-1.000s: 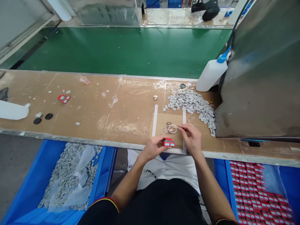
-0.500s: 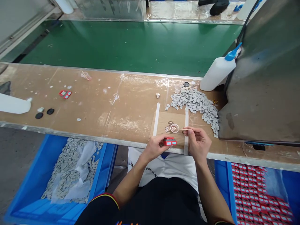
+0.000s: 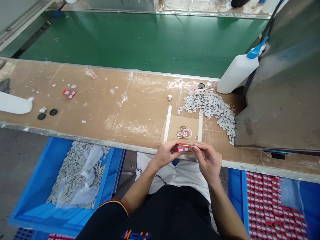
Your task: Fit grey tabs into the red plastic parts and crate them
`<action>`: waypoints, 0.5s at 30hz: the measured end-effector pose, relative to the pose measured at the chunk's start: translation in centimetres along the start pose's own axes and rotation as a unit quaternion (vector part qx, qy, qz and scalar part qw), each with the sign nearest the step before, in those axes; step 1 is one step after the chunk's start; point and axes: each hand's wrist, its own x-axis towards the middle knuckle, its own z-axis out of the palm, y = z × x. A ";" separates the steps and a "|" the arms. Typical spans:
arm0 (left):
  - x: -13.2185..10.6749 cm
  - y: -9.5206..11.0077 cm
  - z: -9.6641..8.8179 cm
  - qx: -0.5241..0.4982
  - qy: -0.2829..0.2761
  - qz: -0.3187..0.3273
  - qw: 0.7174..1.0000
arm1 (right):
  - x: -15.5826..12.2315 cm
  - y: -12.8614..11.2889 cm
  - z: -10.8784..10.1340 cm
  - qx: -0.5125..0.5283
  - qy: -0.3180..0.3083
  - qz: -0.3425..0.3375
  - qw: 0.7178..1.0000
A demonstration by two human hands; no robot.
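Centre of the frame, just above the table's near edge: a small red block (image 3: 181, 147) with pale blue-and-white panels on its face, held up between both hands. Left hand (image 3: 163, 155) wrapped around its left end, grip pressed together, thumb and fingers pinching the block. Right hand (image 3: 208, 160) right alongside, grip pinching what looks like a thin pale stick (image 3: 193, 146), its tip at the block's right end, touching or just short, too tight to call from this angle.

Block looking light, stiff and hard-edged, small enough to slip from the fingers; best hold on the red ends, well clear of the panels.

Just above the hands, a clear plastic cup (image 3: 186, 133) with reddish-brown residue on a cardboard pad (image 3: 175, 128), between white tape strips (image 3: 167, 123), beside a small scatter of coppery rings (image 3: 180, 134). Farther right, a heap of grey tiles (image 3: 210, 110) across the table (image 3: 105, 96), and behind it a white squeeze bottle (image 3: 237, 74) with a blue nozzle. Lower right, a blue crate (image 3: 237, 196) packed with red blocks (image 3: 275, 206); lower left, another blue crate (image 3: 106, 176) full of loose grey tiles on plastic sheeting. Beyond the table, across the top of the frame, a green conveyor belt (image 3: 140, 40).
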 end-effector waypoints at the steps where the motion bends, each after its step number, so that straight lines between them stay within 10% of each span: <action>1: 0.0 0.0 0.0 0.001 -0.001 0.002 1.000 | 0.1 -0.2 0.1 -0.001 -0.004 -0.006 1.000; 15: 0.0 0.1 -0.3 0.010 -0.007 0.006 1.000 | 1.1 -1.4 -0.5 -0.081 -0.045 -0.071 0.993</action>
